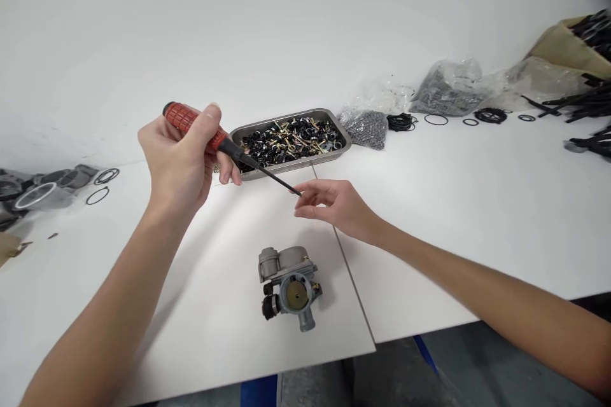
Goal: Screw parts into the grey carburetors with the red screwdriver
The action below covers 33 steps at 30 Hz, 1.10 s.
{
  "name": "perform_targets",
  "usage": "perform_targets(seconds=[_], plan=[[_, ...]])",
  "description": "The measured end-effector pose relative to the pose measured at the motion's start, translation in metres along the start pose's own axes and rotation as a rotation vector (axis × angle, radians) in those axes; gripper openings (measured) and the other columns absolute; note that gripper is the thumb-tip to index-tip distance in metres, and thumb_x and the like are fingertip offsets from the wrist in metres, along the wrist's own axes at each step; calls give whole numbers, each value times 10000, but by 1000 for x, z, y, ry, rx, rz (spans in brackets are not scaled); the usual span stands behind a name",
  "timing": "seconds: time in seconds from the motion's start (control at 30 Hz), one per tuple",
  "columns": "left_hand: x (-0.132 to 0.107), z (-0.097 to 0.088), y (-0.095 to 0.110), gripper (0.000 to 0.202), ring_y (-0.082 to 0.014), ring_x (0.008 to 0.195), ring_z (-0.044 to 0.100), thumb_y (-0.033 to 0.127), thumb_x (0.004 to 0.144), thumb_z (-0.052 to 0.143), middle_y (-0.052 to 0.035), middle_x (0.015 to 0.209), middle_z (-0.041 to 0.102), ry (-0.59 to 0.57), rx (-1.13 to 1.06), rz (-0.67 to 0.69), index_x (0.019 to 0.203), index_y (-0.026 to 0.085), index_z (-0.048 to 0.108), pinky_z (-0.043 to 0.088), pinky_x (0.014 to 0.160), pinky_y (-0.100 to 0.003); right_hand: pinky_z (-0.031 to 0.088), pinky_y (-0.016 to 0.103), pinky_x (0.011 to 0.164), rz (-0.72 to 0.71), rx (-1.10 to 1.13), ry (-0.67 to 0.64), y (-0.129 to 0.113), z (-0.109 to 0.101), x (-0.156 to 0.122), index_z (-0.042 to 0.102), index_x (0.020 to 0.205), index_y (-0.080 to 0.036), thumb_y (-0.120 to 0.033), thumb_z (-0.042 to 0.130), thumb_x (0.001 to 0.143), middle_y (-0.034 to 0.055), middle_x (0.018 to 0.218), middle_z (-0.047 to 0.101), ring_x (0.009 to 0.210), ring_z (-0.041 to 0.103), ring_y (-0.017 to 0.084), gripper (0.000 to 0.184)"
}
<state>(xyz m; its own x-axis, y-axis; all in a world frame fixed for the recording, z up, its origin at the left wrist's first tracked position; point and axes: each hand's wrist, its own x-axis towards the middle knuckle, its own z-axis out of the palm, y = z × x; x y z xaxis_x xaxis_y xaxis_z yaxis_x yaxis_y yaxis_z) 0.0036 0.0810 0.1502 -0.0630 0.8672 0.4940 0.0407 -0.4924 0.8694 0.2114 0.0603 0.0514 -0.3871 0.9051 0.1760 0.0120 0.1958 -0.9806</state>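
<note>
My left hand (179,156) is closed round the red handle of a screwdriver (184,119). Its dark shaft slants down to the right, and the tip ends at the fingers of my right hand (334,203). The thumb and fingers of that hand are apart, with the fingertips at or touching the screwdriver tip; whether a small part is there I cannot make out. Below both hands a grey metal carburetor (289,286) rests on the white table, its round bore with a brass-coloured disc facing me.
Behind my hands stands a metal tray (341,151) of mixed small parts. Plastic bags (449,89), black rubber rings (491,116) and black strips (568,102) lie along the back right. More grey parts (62,184) sit at the left. A seam (353,280) crosses the table.
</note>
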Motion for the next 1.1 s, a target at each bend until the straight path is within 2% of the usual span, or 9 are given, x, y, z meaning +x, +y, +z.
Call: perform_targets(seconds=[0.13,0.3,0.47,0.6,0.73,0.83,0.93,1.1], plan=[[0,1,-10,461,-49,341,421,428,776,713,26,451,528,-37,-14,-6,521,162,437,419,348,-242,580,350,752,-14,45,85,2,-1,1,746,927,-171,-358,827,679,29,788,713,729,665,163,322],[-2,-1,-17,458,-75,425,516,468,720,756,9,501,544,-26,-15,-61,558,162,456,440,392,-246,566,317,632,2,8,122,-1,1,-1,752,765,-154,-355,810,703,46,710,713,636,643,155,218],[-3,-6,-25,371,-95,454,548,459,763,720,33,523,525,-68,36,109,627,199,493,472,415,-286,535,281,616,-47,-131,136,-6,2,-5,747,737,-162,-305,768,755,21,682,706,629,637,140,146],[-7,-7,-28,290,-99,463,561,441,803,682,33,551,534,-64,98,187,701,209,541,498,439,-302,511,275,642,-85,-262,176,-8,2,-7,750,740,-172,-269,739,788,13,716,727,669,648,143,109],[-14,-2,-19,277,-80,469,580,430,818,670,47,569,533,-89,195,245,725,197,552,499,442,-250,482,267,619,-55,-329,156,-9,1,-7,744,732,-172,-249,725,797,7,711,724,663,636,139,102],[-18,1,-6,258,-95,509,625,411,820,670,49,596,549,-188,276,214,743,190,561,503,448,-227,462,257,596,32,-329,101,-10,1,-6,736,733,-167,-226,716,796,3,684,709,649,615,130,89],[-17,1,2,235,-121,541,652,388,793,706,44,629,579,-296,295,166,785,191,578,539,491,-256,452,247,586,91,-301,108,-12,1,-5,725,737,-158,-231,707,804,3,673,694,649,599,123,100],[-13,2,-1,229,-118,535,646,375,785,715,35,649,606,-310,228,168,789,188,583,562,517,-273,436,249,561,81,-292,148,-12,4,-7,726,734,-163,-265,714,800,7,683,694,631,573,120,122]])
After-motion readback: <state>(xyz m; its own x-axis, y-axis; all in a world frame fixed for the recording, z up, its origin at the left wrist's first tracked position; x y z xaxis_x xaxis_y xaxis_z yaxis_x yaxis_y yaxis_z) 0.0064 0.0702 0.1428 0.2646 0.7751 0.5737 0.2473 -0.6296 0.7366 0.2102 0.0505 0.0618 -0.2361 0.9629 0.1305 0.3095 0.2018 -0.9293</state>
